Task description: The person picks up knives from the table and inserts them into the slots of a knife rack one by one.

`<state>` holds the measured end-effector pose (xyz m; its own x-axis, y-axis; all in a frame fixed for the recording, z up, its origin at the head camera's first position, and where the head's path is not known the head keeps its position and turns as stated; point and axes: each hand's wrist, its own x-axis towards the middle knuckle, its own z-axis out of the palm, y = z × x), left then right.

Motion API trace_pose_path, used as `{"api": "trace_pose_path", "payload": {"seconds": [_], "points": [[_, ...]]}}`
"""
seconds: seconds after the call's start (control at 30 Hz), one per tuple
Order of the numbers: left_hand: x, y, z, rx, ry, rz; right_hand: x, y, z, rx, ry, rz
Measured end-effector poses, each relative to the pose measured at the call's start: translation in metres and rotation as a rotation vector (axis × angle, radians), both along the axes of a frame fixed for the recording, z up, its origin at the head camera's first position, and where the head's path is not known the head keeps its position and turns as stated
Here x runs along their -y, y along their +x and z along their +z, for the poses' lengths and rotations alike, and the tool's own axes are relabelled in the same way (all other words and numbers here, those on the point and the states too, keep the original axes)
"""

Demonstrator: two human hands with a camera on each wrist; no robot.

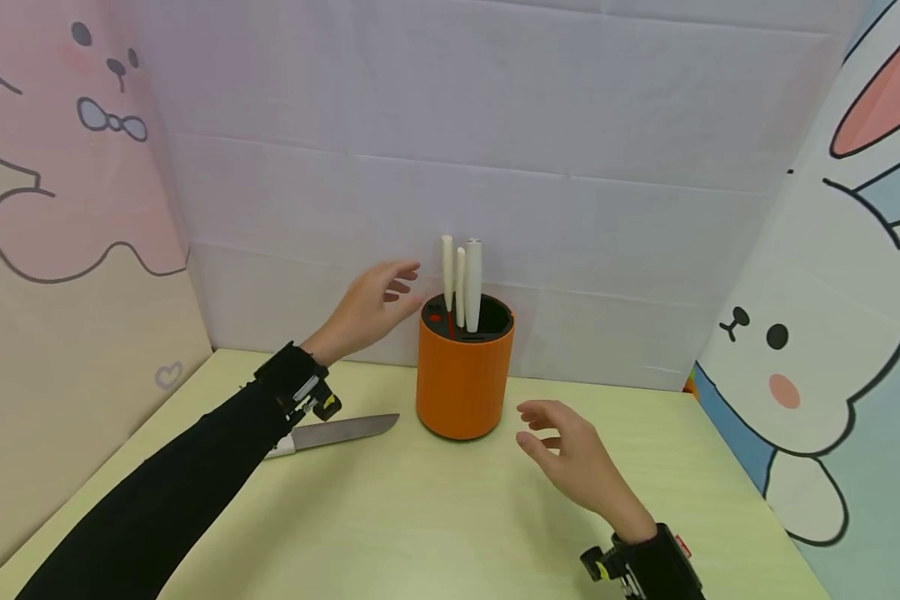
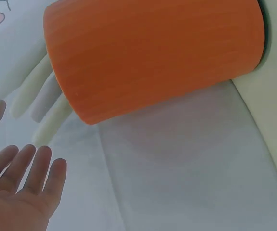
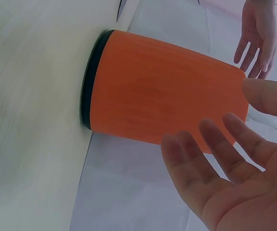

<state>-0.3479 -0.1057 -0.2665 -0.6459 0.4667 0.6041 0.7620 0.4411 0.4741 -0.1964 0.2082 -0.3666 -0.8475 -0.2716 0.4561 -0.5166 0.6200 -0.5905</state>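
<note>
An orange cylindrical knife block (image 1: 463,383) with a black top stands upright on the table. Several white handles (image 1: 473,283) stick up out of its slots. My left hand (image 1: 371,304) hovers at the upper left of the block, fingers spread and nothing in them; in the left wrist view its fingertips come near the handles (image 2: 56,120). Lower down on the other side, my right hand (image 1: 570,458) is held above the table with relaxed, slightly bent fingers, also holding nothing. A knife (image 1: 345,431) lies left of the block, its white handle partly hidden by the left forearm.
The pale yellow table (image 1: 420,533) meets a white sheet-covered wall (image 1: 495,150) behind the block. Side panels with cartoon animals (image 1: 787,375) border it left and right. Each wrist wears a black strap with a small camera (image 1: 326,406).
</note>
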Motion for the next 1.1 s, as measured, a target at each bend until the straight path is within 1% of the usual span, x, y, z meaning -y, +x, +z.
{"api": "trace_pose_path", "payload": {"seconds": [0.03, 0.17, 0.3, 0.47, 0.63, 0.73, 0.87, 0.97, 1.1], "points": [[0.002, 0.003, -0.003, -0.016, -0.003, -0.001, -0.002, 0.001, 0.000, -0.001, 0.002, -0.004], [0.010, 0.021, -0.015, -0.081, -0.050, 0.028, -0.009, 0.002, -0.001, -0.010, 0.026, -0.016], [0.019, 0.039, -0.031, -0.122, -0.094, 0.059, -0.017, 0.004, -0.004, -0.027, 0.057, -0.030], [0.032, 0.061, -0.056, -0.152, -0.137, 0.108, -0.029, 0.007, -0.012, -0.049, 0.077, -0.034], [0.046, 0.080, -0.082, -0.178, -0.178, 0.130, -0.037, 0.009, -0.021, -0.057, 0.120, -0.045], [0.053, 0.089, -0.096, -0.196, -0.194, 0.133, -0.039, 0.010, -0.027, -0.063, 0.161, -0.065], [0.057, 0.097, -0.109, -0.201, -0.215, 0.127, -0.041, 0.012, -0.035, -0.056, 0.223, -0.096], [0.057, 0.103, -0.119, -0.184, -0.229, 0.125, -0.041, 0.014, -0.038, -0.037, 0.245, -0.096], [0.054, 0.110, -0.133, -0.141, -0.252, 0.119, -0.041, 0.015, -0.041, -0.031, 0.238, -0.083]]}}
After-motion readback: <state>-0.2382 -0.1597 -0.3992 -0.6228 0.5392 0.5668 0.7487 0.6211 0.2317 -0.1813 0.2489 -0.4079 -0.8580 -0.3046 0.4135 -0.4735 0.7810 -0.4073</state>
